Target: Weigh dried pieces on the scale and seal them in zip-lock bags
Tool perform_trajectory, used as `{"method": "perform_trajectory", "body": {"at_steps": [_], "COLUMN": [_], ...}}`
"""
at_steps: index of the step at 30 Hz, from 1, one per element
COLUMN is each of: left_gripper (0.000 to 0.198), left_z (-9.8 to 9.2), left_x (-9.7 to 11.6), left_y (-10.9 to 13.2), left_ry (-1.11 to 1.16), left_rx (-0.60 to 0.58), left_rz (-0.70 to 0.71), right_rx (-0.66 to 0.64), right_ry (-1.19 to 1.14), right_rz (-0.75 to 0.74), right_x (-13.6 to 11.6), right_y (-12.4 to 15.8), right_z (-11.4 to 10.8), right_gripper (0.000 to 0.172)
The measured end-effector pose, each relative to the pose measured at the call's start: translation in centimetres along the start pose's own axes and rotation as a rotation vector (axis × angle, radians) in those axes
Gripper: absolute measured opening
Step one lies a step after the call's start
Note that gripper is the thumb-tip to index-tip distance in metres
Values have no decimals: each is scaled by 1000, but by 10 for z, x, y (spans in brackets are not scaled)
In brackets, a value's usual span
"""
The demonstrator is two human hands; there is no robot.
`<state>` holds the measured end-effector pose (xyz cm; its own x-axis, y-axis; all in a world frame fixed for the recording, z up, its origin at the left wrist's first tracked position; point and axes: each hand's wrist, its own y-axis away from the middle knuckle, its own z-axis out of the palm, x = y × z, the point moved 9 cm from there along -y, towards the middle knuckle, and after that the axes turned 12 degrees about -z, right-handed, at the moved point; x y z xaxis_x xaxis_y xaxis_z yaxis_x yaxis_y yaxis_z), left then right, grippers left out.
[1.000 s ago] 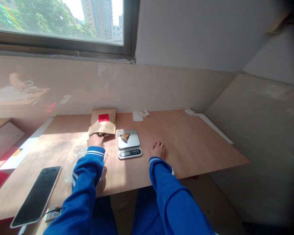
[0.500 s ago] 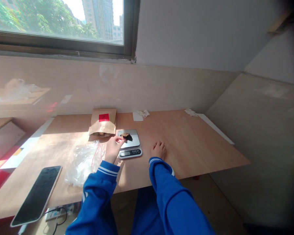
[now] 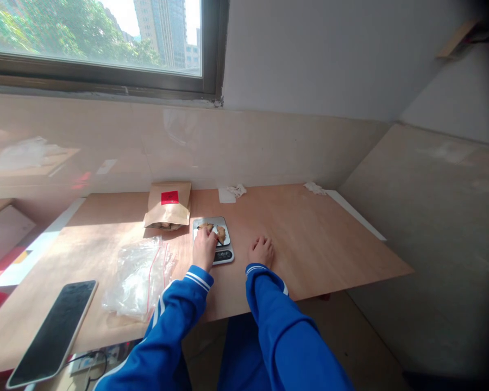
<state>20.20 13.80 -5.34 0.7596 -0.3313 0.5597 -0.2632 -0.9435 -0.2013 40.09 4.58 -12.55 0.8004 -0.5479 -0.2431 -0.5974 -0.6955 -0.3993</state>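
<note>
My left hand [image 3: 205,248] is over the steel pan of a small digital kitchen scale [image 3: 228,254]. Its fingers are closed at the edge of a dried brown piece [image 3: 221,234], curled and irregular like dried mushroom. A second brown piece [image 3: 205,225] lies on the pan just beyond my fingers, partly covered by them. The hand also hides part of the scale's display. To the right of the scale, my right hand [image 3: 261,251] rests on the tabletop with loosely bent fingers slightly apart, holding nothing.
Behind the scale to the left, a kraft paper bag [image 3: 175,211] with a red label has its mouth open toward me. A clear zip bag [image 3: 134,282] lies left of my arm, near a phone [image 3: 55,331]. Crumpled tissue [image 3: 238,190] and white paper [image 3: 227,196] lie along the wall.
My left hand has moved right across the pan. The piece that showed a dark face beside my fingers now shows brown, and two separate brown pieces are visible. My right hand stays put.
</note>
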Motion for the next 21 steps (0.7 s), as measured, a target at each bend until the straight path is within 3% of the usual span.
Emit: {"method": "perform_trajectory", "body": {"at_steps": [5,9,11,15,21], "left_gripper": [19,25,36,46,38], "left_z": [-12,-43,-50,-50,-42], "left_x": [-9,-60,-87,-131,-152], "left_y": [3,-5,-10,-23,-42], "left_ry": [-46,228,281,328,323], "left_rx": [46,255,313,356,330], "left_rz": [-27,-341,-473,-660,-699], "right_rx": [6,8,11,8,12], "right_ry": [22,35,37,37,29], "right_rz": [-2,-5,-6,2,2], "right_x": [0,0,0,1,0], "right_y": [1,1,1,1,0], "right_z": [0,1,1,1,0], "right_gripper": [23,21,21,21,23]}}
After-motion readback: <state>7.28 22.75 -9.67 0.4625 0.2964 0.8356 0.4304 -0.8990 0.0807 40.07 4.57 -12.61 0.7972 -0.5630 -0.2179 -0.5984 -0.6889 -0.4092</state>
